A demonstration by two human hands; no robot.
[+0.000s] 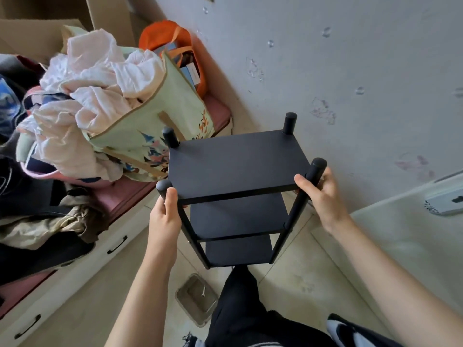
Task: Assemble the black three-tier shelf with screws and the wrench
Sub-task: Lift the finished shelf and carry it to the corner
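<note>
The black three-tier shelf (236,164) stands upright in front of me, its three boards stacked between four round black posts. My left hand (165,216) grips the near left post just under its top, thumb up along the post. My right hand (319,194) grips the near right post, fingers curled round it at the top board's corner. On the floor below lies a small silver wrench (203,292) inside a clear plastic tray (196,313). No screws can be made out.
A white drawer bench (75,271) with a pink cushion runs along the left, piled with clothes, a pale green bag (160,116) and an orange bag (172,43). A grey wall stands behind the shelf. My dark-trousered leg (240,309) is below it.
</note>
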